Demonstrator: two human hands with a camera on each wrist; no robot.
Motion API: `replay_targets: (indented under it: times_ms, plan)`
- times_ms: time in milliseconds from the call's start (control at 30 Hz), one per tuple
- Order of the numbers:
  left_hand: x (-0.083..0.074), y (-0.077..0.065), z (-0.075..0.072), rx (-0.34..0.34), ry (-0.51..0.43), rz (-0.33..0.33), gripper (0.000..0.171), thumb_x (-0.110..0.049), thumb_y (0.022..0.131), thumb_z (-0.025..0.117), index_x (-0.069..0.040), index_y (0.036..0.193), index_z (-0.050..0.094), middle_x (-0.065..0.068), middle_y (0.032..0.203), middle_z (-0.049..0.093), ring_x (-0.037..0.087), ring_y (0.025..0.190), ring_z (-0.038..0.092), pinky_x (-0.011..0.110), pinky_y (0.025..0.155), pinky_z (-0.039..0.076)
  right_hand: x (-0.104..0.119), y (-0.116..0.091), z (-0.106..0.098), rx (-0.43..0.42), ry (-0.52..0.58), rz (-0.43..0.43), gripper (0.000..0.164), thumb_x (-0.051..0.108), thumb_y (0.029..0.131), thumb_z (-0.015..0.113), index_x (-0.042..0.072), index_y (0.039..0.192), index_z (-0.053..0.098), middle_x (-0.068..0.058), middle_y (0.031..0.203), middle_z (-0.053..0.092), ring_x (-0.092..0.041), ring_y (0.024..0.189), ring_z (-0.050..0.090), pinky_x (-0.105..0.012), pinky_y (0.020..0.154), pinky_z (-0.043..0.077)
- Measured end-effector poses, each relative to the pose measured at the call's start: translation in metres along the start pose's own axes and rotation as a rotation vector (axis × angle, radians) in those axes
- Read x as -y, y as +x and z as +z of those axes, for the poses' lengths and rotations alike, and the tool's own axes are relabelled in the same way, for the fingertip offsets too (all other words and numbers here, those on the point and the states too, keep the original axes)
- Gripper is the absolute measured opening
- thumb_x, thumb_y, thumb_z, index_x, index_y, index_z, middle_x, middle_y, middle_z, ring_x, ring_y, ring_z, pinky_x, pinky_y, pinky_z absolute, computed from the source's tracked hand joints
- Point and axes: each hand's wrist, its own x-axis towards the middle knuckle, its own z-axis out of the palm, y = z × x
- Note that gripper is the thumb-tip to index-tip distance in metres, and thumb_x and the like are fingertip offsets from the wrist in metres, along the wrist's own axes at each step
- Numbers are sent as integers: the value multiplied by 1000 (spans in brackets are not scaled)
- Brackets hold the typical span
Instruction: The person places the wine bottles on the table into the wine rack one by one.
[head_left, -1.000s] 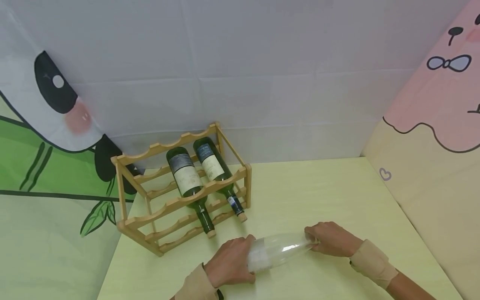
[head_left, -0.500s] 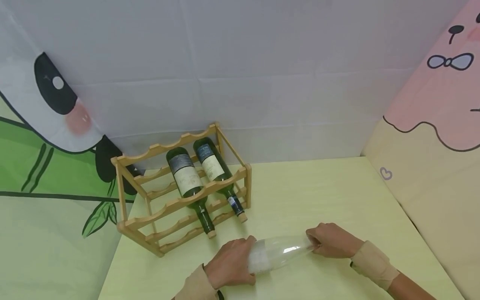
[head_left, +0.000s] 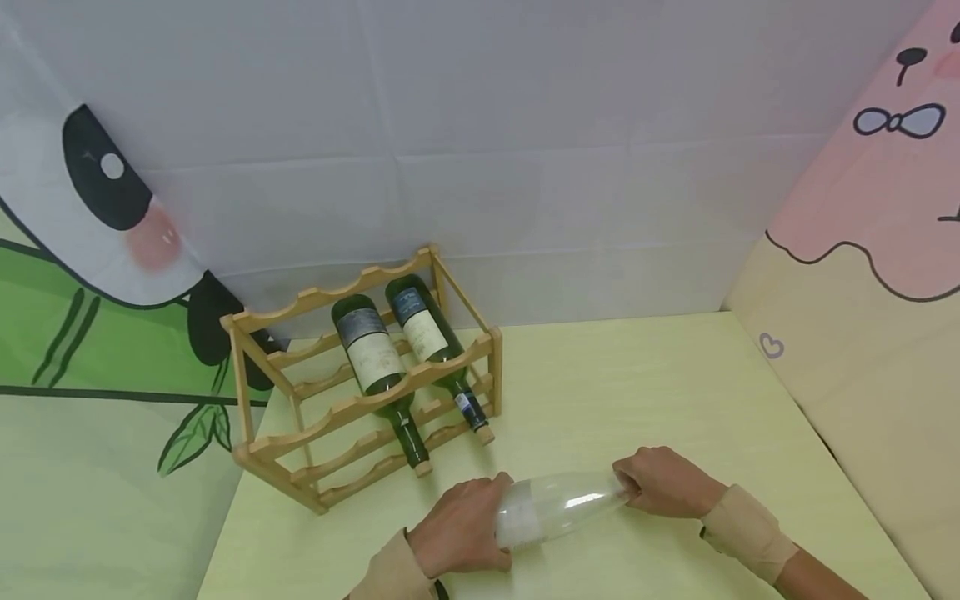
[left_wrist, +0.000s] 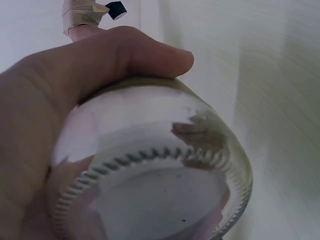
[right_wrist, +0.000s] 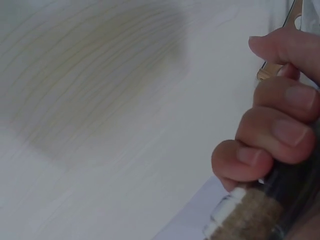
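Note:
A clear glass wine bottle (head_left: 558, 504) lies on its side just above or on the table, its base to the left and its neck to the right. Around the base end curls my left hand (head_left: 465, 525), thumb on one side; the left wrist view shows the ridged bottle bottom (left_wrist: 160, 200) close up. My right hand (head_left: 667, 482) grips the neck, fingers wrapped round it. In the right wrist view a cork (right_wrist: 250, 215) shows at the mouth, beside a dark neck band. Most of the neck is hidden by the fingers.
Left of the hands stands a wooden wine rack (head_left: 255, 446). On its top tier rest two green corked wine bottles, one (head_left: 375, 358) near the middle and one (head_left: 423, 329) to its right, necks toward me. The pale yellow table (head_left: 637, 383) meets a grey cloth wall (head_left: 562, 208) behind.
The bottle and my right hand have shifted very slightly toward me from the oldest frame. Both hands keep their hold, and the rack stands as before.

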Motion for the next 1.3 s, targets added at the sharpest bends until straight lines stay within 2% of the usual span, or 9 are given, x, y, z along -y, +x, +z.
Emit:
replay_targets:
  times_ms: [400, 667, 1033, 1300]
  plan:
    - [0, 0, -1, 12, 7, 6, 66, -32, 58, 85, -13, 114, 54, -8, 84, 54, 5, 68, 50, 19, 57, 40, 0, -3, 7, -10, -24, -1, 39, 0, 72, 65, 24, 67, 34, 18, 62, 22, 2, 58, 22, -16, 53, 24]
    - [1, -3, 0, 45, -6, -2, 68, -33, 58, 85, -14, 116, 55, -8, 86, 54, 5, 70, 50, 20, 59, 40, 4, -7, 11, -13, 12, 19, 36, -1, 70, 61, 25, 67, 35, 20, 62, 25, 4, 57, 24, -15, 53, 27]
    - [2, -3, -2, 47, 2, 19, 69, -33, 59, 85, -14, 118, 55, -9, 88, 55, 5, 71, 51, 21, 60, 41, 8, -8, 9, -28, -5, 19, 37, 1, 71, 62, 26, 66, 36, 21, 62, 26, 5, 57, 27, -16, 53, 29]
    - [3, -4, -1, 12, 51, 46, 71, -34, 59, 83, -16, 122, 55, -10, 91, 55, 5, 71, 50, 20, 57, 39, 10, -10, 11, -45, 9, 31, 37, 2, 71, 64, 25, 66, 35, 21, 61, 24, 5, 56, 26, -15, 52, 27]
